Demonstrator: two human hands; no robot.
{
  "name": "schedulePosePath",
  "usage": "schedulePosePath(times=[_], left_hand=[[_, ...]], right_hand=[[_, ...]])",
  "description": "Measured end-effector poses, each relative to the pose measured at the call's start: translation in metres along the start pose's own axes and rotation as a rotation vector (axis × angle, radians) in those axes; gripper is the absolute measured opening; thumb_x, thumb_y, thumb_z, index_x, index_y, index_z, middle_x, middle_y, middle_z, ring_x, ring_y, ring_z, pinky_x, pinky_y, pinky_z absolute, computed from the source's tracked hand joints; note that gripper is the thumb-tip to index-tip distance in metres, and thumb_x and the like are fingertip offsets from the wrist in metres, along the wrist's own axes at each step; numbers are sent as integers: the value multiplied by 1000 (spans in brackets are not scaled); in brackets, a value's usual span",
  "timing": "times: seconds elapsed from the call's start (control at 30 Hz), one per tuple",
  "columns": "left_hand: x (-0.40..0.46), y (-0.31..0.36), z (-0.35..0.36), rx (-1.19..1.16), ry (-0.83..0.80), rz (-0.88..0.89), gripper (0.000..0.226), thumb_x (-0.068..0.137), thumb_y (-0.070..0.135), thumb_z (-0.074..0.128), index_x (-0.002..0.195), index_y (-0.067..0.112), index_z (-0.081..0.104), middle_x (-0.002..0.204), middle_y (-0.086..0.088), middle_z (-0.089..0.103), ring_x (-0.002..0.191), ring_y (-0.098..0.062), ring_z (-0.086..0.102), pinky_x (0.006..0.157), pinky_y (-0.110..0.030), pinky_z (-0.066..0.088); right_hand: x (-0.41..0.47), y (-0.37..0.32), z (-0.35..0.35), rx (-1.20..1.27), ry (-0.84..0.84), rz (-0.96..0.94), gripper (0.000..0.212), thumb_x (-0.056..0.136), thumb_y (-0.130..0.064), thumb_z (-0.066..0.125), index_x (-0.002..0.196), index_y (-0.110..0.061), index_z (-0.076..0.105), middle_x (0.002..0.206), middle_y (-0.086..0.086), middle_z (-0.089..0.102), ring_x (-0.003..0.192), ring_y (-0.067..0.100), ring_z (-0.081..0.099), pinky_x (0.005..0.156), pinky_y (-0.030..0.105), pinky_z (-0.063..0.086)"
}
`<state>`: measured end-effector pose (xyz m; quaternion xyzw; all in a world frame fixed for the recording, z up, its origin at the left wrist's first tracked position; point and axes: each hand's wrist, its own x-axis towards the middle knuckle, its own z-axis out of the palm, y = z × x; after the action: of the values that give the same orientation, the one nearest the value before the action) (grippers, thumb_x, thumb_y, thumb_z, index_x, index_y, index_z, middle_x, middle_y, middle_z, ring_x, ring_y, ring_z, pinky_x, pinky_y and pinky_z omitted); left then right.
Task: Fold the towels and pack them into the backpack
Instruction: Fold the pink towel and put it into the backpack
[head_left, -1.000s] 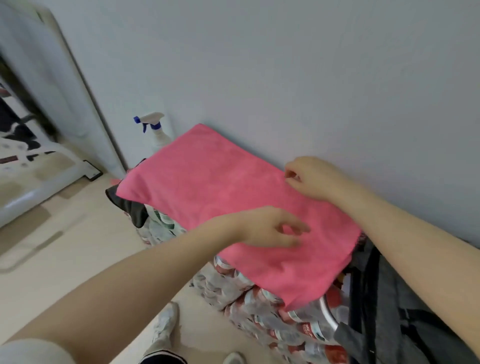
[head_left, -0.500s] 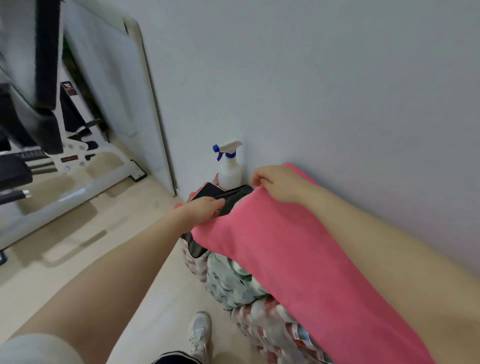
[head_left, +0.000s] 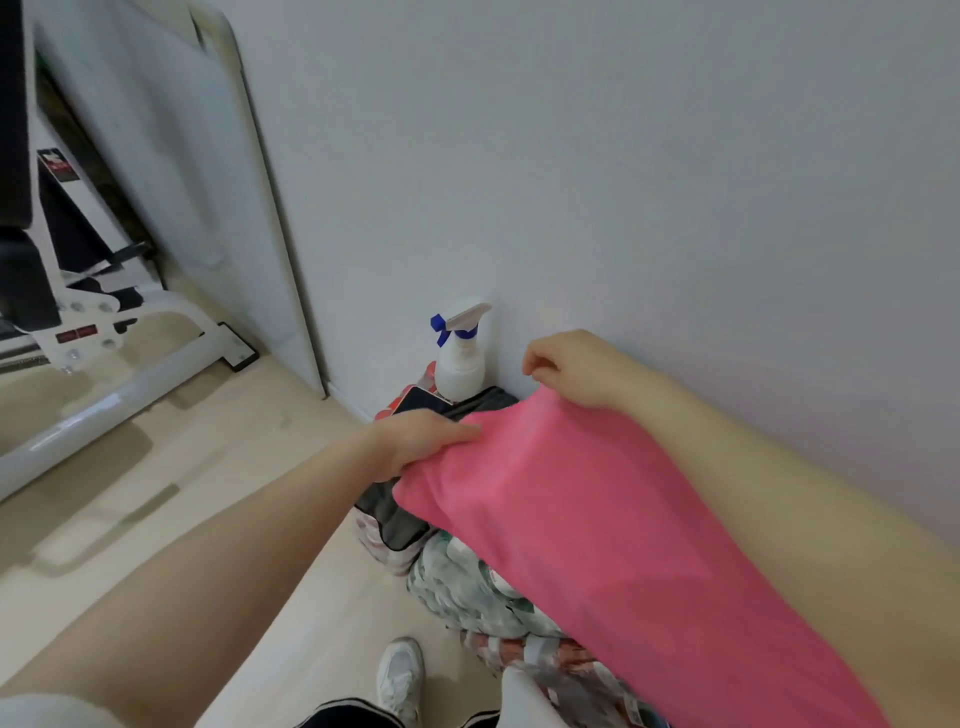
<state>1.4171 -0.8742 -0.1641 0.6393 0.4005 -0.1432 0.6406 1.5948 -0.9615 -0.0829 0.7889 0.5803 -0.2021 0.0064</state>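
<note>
Both hands on the pink towel (head_left: 597, 525), draped over stacked bottle packs (head_left: 467, 587): left hand (head_left: 415, 441) fingers pinch its far-left corner, right hand (head_left: 576, 369) fingers curl on the far edge. Best match corners squarely before creasing.

The scene is viewed from a single head-worn wide-angle camera, aimed forward and steeply downward. Both forearms are seen entering from the bottom edge, so the left hand (head_left: 415, 441) and right hand (head_left: 576, 369) are taken at close range, roughly mid-frame. The wall (head_left: 623, 182) is faced obliquely and fills the upper right; the floor (head_left: 171, 499) is seen at the left, with strong wide-angle bending toward the edges. No second view is provided.
</note>
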Motion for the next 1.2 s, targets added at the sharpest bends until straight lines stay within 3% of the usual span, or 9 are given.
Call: schedulePosePath(times=[0.13, 0.23, 0.3, 0.4, 0.53, 0.63, 0.73, 0.87, 1.2], left_hand=[[-23, 10, -13, -171, 102, 367, 5, 87, 18, 61, 84, 14, 61, 84, -3, 64, 78, -18, 59, 84, -36, 48], [-35, 19, -11, -132, 180, 523, 6, 84, 16, 63, 81, 15, 59, 77, 0, 59, 72, -14, 53, 74, -32, 44], [-39, 24, -7, -55, 213, 583, 12, 78, 25, 63, 81, 14, 58, 76, -3, 55, 71, -15, 49, 71, -32, 42], [-41, 26, -2, 37, 234, 605, 8, 84, 22, 63, 82, 17, 57, 72, -2, 51, 68, -15, 45, 68, -32, 38], [-45, 29, -1, 41, 225, 571, 11, 80, 32, 63, 76, 23, 59, 64, 0, 47, 63, -14, 42, 62, -28, 35], [-48, 29, -6, 114, 194, 489, 23, 85, 24, 65, 65, 21, 54, 54, 9, 40, 49, -6, 36, 47, -17, 29], [-51, 25, -12, 35, 153, 388, 24, 88, 19, 61, 68, 12, 50, 47, 14, 44, 39, 0, 39, 37, -11, 30], [-56, 22, -25, -168, 277, 403, 22, 87, 23, 62, 67, 18, 56, 56, 10, 56, 47, -5, 50, 40, -14, 37], [-76, 76, -43, -576, 289, 641, 20, 92, 21, 50, 74, 21, 57, 66, 9, 67, 56, -5, 60, 51, -17, 49]], right_hand=[[4, -18, -11, 282, -74, -131, 46, 91, 2, 35, 130, -18, 50, 136, -4, 51, 126, 12, 45, 101, 18, 31], [8, -32, -14, 144, -261, -307, 61, 84, 6, 41, 136, -26, 43, 131, -4, 52, 123, 14, 46, 106, 31, 35], [10, -33, -16, -19, -200, -326, 52, 85, -3, 47, 130, -29, 48, 111, -6, 57, 107, 14, 46, 99, 31, 37], [9, -20, -24, -300, -2, -345, 30, 86, -19, 51, 115, -26, 58, 105, -6, 62, 108, 18, 43, 90, 28, 28], [0, 20, -34, -519, -7, -238, 21, 86, -20, 51, 104, -21, 61, 109, 2, 64, 109, 24, 49, 87, 31, 36], [-10, 44, -38, -467, 50, -69, 21, 87, -17, 47, 104, -20, 60, 112, 6, 63, 105, 26, 57, 77, 32, 43], [-12, 52, -33, -415, 337, 55, 20, 88, -13, 47, 107, -12, 52, 109, 12, 62, 99, 33, 60, 69, 34, 40], [6, 39, -36, -275, 570, 124, 20, 92, -5, 39, 108, -6, 51, 108, 17, 59, 95, 37, 59, 69, 37, 44], [41, -1, -82, -263, 686, 44, 23, 90, 1, 34, 107, -4, 48, 106, 17, 57, 86, 37, 59, 61, 35, 37]])
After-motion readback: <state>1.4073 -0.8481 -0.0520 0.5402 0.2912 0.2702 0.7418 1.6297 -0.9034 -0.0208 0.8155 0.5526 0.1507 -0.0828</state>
